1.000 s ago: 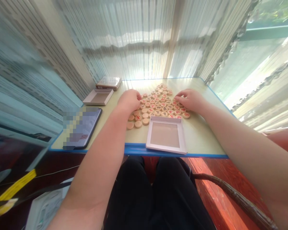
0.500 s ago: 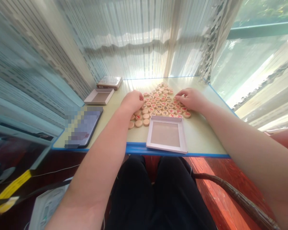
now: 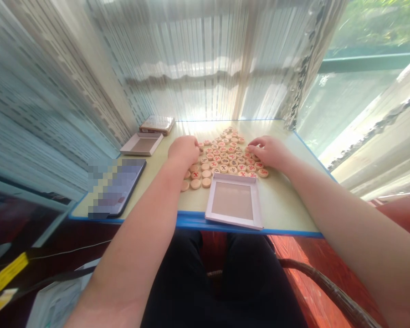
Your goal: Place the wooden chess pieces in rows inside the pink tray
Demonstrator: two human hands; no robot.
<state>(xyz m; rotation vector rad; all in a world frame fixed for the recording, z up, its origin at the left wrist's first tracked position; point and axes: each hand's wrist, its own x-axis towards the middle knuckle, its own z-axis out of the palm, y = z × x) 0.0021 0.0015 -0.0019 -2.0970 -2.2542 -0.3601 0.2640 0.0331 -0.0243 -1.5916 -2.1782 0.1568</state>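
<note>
On the blue-edged table (image 3: pixel 280 205), left hand (image 3: pixel 183 151) fingers together, right hand (image 3: pixel 269 151) fingers apart, rest on xiangqi pieces (image 3: pixel 225 157) — characters unreadable.

"What lies on the table (image 3: pixel 287 214) before us?"

"We have xiangqi pieces (image 3: pixel 225 157) gathered near the middle, and a tray (image 3: pixel 232 176) just in front of them, at the edge nearest us."

"And to our left?"

"We see a second tray (image 3: pixel 142 135) toward the back, a box (image 3: pixel 157 125) just behind it, and a phone (image 3: pixel 116 187) in front of it."
</note>
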